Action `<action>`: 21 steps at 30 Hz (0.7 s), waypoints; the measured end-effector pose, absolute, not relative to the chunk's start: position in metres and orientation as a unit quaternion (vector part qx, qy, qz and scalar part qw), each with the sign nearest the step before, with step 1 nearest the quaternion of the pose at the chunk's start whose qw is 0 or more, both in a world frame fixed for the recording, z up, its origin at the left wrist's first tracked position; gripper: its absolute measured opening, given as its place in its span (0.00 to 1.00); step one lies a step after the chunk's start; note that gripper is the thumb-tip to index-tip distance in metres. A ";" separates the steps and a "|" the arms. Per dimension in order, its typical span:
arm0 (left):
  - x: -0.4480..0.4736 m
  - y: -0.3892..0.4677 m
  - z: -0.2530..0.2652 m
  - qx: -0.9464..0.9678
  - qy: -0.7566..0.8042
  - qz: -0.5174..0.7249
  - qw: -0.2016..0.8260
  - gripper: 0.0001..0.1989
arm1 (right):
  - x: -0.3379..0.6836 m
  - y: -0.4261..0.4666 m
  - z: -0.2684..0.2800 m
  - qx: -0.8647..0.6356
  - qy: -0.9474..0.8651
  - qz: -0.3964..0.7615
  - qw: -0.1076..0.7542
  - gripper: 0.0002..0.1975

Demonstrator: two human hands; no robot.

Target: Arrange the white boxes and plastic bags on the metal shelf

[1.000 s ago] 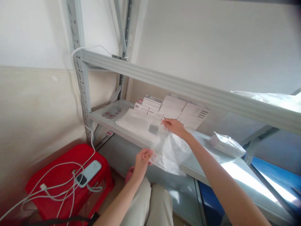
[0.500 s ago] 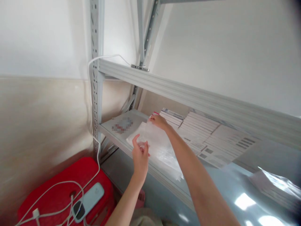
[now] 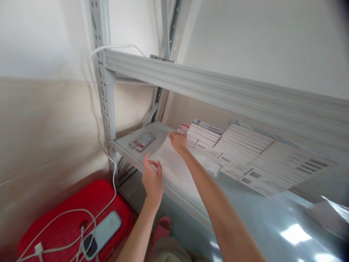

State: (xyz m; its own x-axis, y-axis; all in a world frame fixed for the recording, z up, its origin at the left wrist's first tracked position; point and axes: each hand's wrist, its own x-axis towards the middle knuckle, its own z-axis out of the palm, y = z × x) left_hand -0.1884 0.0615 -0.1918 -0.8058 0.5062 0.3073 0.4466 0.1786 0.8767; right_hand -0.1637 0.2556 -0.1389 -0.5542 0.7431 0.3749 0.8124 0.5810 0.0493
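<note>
Left hand (image 3: 152, 181): fingers loosely curled, thumb raised, pinching nothing; at the near left corner of the plastic bags, just at the shelf lip, centre of the frame
Right hand (image 3: 178, 141): fingers flat and pressed on the far edge of the bags; grip not shown, cannot tell
Plastic bags (image 3: 177, 169): flat white stack on the shelf (image 3: 159, 131), centre frame, between both hands
White boxes (image 3: 231, 145): stacked in rows, right of the bags
Phone (image 3: 141, 142): blurred, left of the bags
Red stool (image 3: 109, 196): lower left, bearing white cables (image 3: 68, 218) and a pale device (image 3: 102, 234)
</note>
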 end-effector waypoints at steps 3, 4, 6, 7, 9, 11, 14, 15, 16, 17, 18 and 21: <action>-0.190 0.063 -0.192 0.306 0.785 0.538 -0.003 0.24 | -0.162 0.255 -0.144 -0.423 -0.883 -0.131 0.156 0.18; -0.191 0.064 -0.192 0.308 0.787 0.534 -0.009 0.24 | -0.161 0.254 -0.146 -0.415 -0.886 -0.136 0.157 0.17; -0.194 0.066 -0.195 0.314 0.790 0.526 -0.017 0.23 | -0.158 0.253 -0.148 -0.408 -0.887 -0.142 0.162 0.17; -0.195 0.067 -0.198 0.316 0.791 0.523 -0.022 0.23 | -0.156 0.252 -0.149 -0.409 -0.886 -0.145 0.166 0.17; -0.196 0.069 -0.204 0.314 0.789 0.527 -0.041 0.22 | -0.153 0.249 -0.148 -0.404 -0.882 -0.158 0.182 0.18; -0.196 0.070 -0.210 0.292 0.771 0.561 -0.078 0.22 | -0.150 0.245 -0.144 -0.382 -0.884 -0.177 0.206 0.20; -0.192 0.070 -0.213 0.259 0.683 0.663 -0.164 0.20 | -0.147 0.234 -0.132 -0.348 -0.879 -0.196 0.261 0.23; -0.190 0.069 -0.212 0.264 0.641 0.694 -0.193 0.18 | -0.146 0.228 -0.127 -0.345 -0.874 -0.196 0.279 0.23; -0.187 0.067 -0.208 0.281 0.602 0.715 -0.217 0.15 | -0.143 0.220 -0.121 -0.345 -0.870 -0.195 0.293 0.22; -0.184 0.065 -0.203 0.306 0.570 0.726 -0.234 0.13 | -0.139 0.212 -0.114 -0.343 -0.868 -0.192 0.303 0.22; -0.180 0.063 -0.196 0.332 0.548 0.728 -0.244 0.11 | -0.133 0.201 -0.108 -0.340 -0.869 -0.187 0.307 0.22; -0.165 0.053 -0.171 0.396 0.518 0.719 -0.240 0.08 | -0.101 0.167 -0.094 -0.333 -0.877 -0.165 0.304 0.20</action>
State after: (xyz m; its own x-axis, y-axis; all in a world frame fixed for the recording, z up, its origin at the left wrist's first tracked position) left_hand -0.1649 0.0533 -0.1706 -0.5708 0.0653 0.8185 0.7554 -0.3487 0.5547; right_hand -0.1005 0.1669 -0.0935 -0.5941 0.4836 0.6428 0.6845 0.7236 0.0883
